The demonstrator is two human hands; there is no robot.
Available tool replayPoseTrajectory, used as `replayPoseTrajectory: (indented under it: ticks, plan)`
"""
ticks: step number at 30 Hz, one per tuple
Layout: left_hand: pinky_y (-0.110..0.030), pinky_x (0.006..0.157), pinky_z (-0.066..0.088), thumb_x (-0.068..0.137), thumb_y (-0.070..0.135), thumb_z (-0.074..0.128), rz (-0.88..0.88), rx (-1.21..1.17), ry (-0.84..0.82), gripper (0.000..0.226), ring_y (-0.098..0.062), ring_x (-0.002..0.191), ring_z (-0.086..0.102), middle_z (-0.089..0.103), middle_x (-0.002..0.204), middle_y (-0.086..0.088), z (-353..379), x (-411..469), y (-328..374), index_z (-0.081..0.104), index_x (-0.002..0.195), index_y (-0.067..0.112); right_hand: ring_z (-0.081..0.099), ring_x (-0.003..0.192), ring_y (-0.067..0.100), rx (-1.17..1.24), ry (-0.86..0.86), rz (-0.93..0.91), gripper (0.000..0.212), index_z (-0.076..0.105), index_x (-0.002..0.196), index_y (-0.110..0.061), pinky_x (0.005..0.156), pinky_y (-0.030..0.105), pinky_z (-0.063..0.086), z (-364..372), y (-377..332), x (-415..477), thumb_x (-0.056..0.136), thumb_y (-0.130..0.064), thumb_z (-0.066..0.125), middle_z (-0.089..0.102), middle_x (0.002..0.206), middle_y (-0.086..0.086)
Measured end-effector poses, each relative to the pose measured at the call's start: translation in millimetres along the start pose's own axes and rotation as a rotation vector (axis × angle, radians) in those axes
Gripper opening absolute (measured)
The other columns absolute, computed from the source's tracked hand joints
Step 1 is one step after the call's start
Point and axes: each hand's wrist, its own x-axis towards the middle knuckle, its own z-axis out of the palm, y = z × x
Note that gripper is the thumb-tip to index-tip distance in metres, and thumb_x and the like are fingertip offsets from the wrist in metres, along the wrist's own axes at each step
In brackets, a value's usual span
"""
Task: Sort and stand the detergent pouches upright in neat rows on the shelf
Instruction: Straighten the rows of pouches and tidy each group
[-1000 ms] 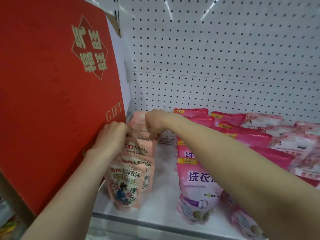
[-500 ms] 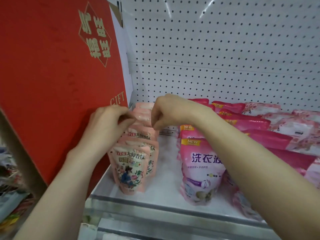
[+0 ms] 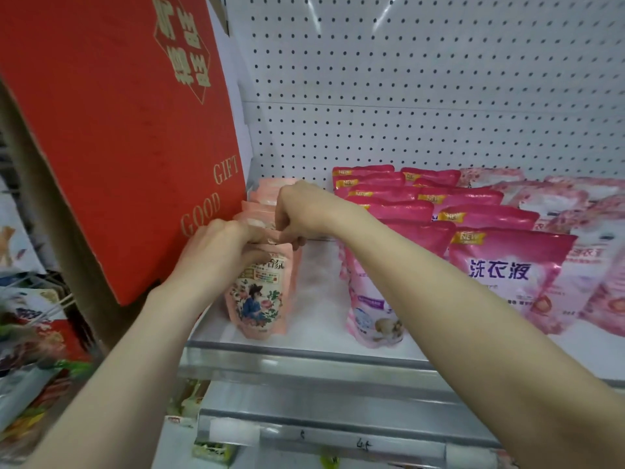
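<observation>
Hands: left hand, right hand each pinch pouches tops.
Change: I see both shifted toward 6 o'clock; row likely nearly straight.

Lighting bright and even, from overhead. Shadows soft and faint. Reflected white streaks mark the pegboard near its top edge. Sheen on the magenta pouches; shelf floor beside the peach pouches washes out. Centre sharp. Goods at lower left smeared by blur. Wide-angle bowing bends the shelf's front edge.
</observation>
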Motion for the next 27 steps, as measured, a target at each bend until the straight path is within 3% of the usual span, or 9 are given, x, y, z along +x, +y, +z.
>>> replayPoseTrajectory:
  ticks: [4, 6, 10, 15, 19, 22, 24, 27]
  plan:
    - [-0.038, 0.071, 0.05, 0.08, 0.037, 0.076, 0.007, 0.055, -0.009, 0.022, -0.033, 0.089, 0.065, 0.07, 0.088, -0.007, 0.6, 3.2, -0.8, 0.074, 0.101, 0.033, 0.069, 0.077, 0.01, -0.022, -0.026, 0.032, 0.011, 0.069, 0.078, -0.018, 0.082, 0.025, 0.054, -2.9, 2.5, 1.5, 0.087, -0.021, 0.074, 0.076, 0.084, 0.0]
    - [-0.038, 0.074, 0.052, 0.08, 0.036, 0.076, 0.015, 0.068, -0.015, 0.025, -0.032, 0.093, 0.066, 0.073, 0.093, -0.006, 0.2, 3.4, -2.4, 0.073, 0.104, 0.038, 0.067, 0.088, 0.016, -0.046, 0.034, 0.038, 0.007, 0.075, 0.089, -0.018, 0.079, 0.028, 0.053, -4.9, 4.6, -2.5, 0.083, -0.022, 0.077, 0.074, 0.093, 0.001]
    - [-0.037, 0.076, 0.052, 0.081, 0.035, 0.075, 0.049, 0.075, 0.008, 0.035, -0.031, 0.097, 0.066, 0.073, 0.101, -0.004, -2.2, 1.5, -3.3, 0.068, 0.112, 0.048, 0.065, 0.102, 0.024, -0.072, 0.208, 0.071, 0.019, 0.075, 0.106, -0.025, 0.09, 0.037, 0.053, -11.7, 18.9, -30.6, 0.088, -0.027, 0.068, 0.072, 0.108, 0.002]
    - [-0.037, 0.077, 0.053, 0.081, 0.043, 0.071, 0.063, 0.141, 0.064, 0.033, -0.033, 0.1, 0.066, 0.072, 0.108, -0.002, 3.1, 1.9, -4.5, 0.066, 0.113, 0.049, 0.068, 0.099, 0.023, -0.025, 0.567, 0.166, 0.03, 0.073, 0.111, -0.025, 0.084, 0.042, 0.054, -2.7, 59.3, -105.0, 0.092, -0.045, 0.062, 0.075, 0.104, -0.004]
    - [-0.037, 0.075, 0.053, 0.076, 0.057, 0.068, 0.095, 0.182, 0.078, 0.032, -0.034, 0.096, 0.066, 0.071, 0.105, -0.002, 11.8, 6.9, 2.6, 0.07, 0.104, 0.041, 0.068, 0.093, 0.023, -0.04, 0.547, 0.244, 0.027, 0.072, 0.109, -0.024, 0.077, 0.037, 0.053, 18.2, 79.1, -125.2, 0.09, -0.043, 0.066, 0.076, 0.099, -0.003]
    - [-0.032, 0.063, 0.042, 0.079, 0.054, 0.068, 0.11, 0.224, 0.133, 0.028, -0.036, 0.089, 0.065, 0.071, 0.102, -0.005, 18.5, 7.4, 7.4, 0.071, 0.1, 0.037, 0.069, 0.086, 0.025, -0.054, 0.609, 0.29, 0.018, 0.073, 0.104, -0.025, 0.065, 0.029, 0.039, 26.8, 82.1, -120.2, 0.092, -0.037, 0.066, 0.076, 0.092, -0.003]
    - [-0.031, 0.062, 0.036, 0.078, 0.053, 0.069, 0.11, 0.234, 0.162, 0.025, -0.037, 0.086, 0.065, 0.071, 0.099, -0.005, 19.6, 5.0, 8.8, 0.071, 0.098, 0.037, 0.069, 0.085, 0.026, -0.097, 0.604, 0.291, 0.018, 0.073, 0.103, -0.024, 0.064, 0.029, 0.038, 28.3, 81.2, -116.7, 0.092, -0.036, 0.065, 0.076, 0.091, -0.001]
    - [-0.032, 0.062, 0.041, 0.077, 0.05, 0.07, 0.122, 0.198, 0.189, 0.02, -0.035, 0.085, 0.065, 0.071, 0.094, 0.0, 15.4, 2.6, 13.7, 0.069, 0.09, 0.034, 0.068, 0.092, 0.025, -0.115, 0.606, 0.262, 0.022, 0.071, 0.109, -0.024, 0.072, 0.032, 0.046, 26.5, 79.9, -120.4, 0.092, -0.037, 0.064, 0.076, 0.098, -0.001]
